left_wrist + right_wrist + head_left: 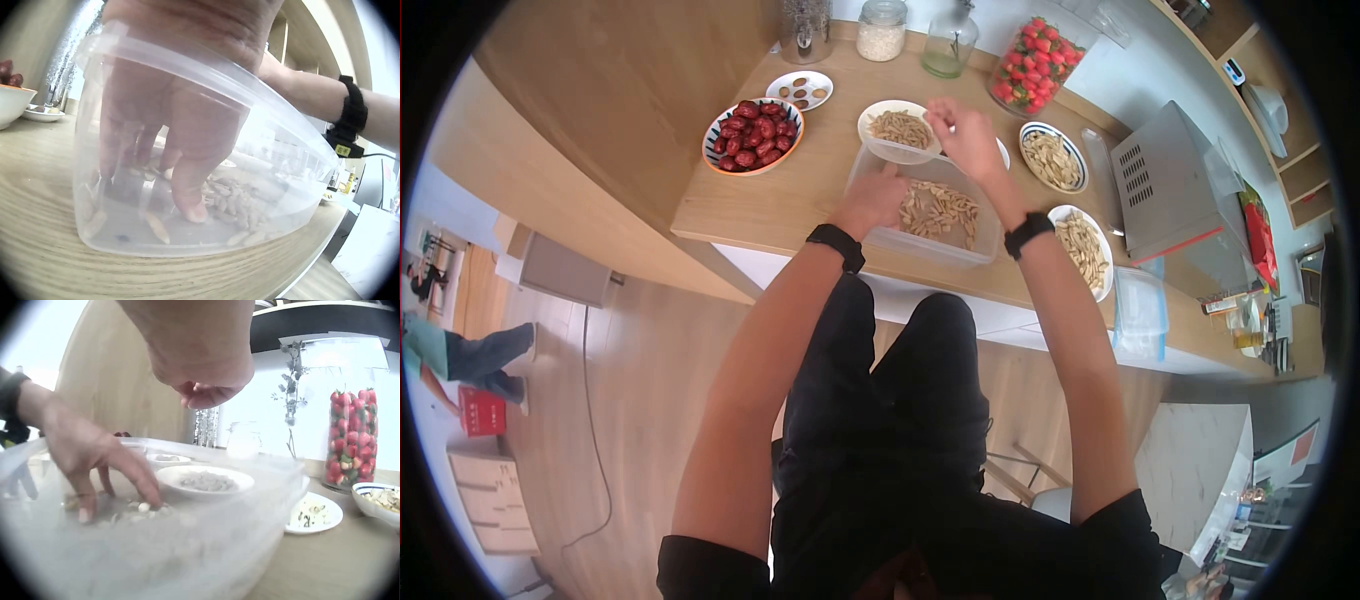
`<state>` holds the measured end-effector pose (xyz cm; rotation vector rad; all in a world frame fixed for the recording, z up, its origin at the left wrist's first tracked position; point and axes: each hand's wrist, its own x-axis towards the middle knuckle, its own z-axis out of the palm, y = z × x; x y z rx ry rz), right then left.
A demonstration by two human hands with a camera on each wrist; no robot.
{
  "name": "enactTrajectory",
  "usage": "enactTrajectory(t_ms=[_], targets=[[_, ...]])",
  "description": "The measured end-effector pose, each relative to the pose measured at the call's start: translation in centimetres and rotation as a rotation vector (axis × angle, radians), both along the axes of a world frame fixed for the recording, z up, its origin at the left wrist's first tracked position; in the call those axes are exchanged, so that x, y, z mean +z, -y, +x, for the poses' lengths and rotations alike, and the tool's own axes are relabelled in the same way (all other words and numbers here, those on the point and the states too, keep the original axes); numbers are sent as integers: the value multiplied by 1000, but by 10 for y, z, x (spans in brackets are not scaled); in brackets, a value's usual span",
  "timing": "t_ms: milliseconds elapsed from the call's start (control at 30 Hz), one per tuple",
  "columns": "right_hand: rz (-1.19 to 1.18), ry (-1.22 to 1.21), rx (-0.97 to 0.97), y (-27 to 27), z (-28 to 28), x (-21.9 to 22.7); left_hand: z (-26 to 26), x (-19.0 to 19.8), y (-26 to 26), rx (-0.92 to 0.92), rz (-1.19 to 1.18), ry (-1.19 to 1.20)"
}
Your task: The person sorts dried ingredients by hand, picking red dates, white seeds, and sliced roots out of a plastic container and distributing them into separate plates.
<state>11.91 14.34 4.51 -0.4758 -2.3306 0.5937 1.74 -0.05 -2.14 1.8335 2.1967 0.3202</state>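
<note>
A clear plastic container (990, 240) holds many loose pale, elongated pieces (945, 208). My left hand (876, 202) reaches down inside it; in the left wrist view that hand (178, 106) has its thumb and fingers pointing down, fingertips among pieces on the bottom. Beyond the container's far side sits a white plate (866, 122) with a heap of similar pieces (900, 128). Over that plate's right side is my right hand (968, 140), raised, its fingers curled inward. The right wrist view shows this hand (203, 356) above the container, with no item visible in it.
A bowl of dark red fruit (750, 138) and a small dish (828, 90) stand left. Jars and a strawberry container (1036, 68) line the back. Right are two bowls of pale pieces (1054, 158) (1082, 250), a grey appliance (1170, 190) and plastic bags (1140, 312). Another person's legs (485, 355) show far left.
</note>
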Motion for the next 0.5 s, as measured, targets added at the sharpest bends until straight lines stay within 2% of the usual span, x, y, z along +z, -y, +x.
enactTrajectory(t_ms=[167,233,300,333,400,433,500], targets=[[-7,-10,-6,-14,-16,12,-3,-3,2,-2,12,36],[-20,-15,-21,-3,-6,13,-4,-3,1,7,13,27],[9,45,106,11,15,2,0,-4,1,9,8,29],[6,51,101,15,24,-3,-1,-1,0,7,-11,14],[172,445,224,16,42,-21,-1,1,0,-3,-28,-3],[171,445,217,17,50,-32,-1,2,0,-8,-17,7],[157,696,225,19,60,-48,-2,-1,0,-16,-3,14]])
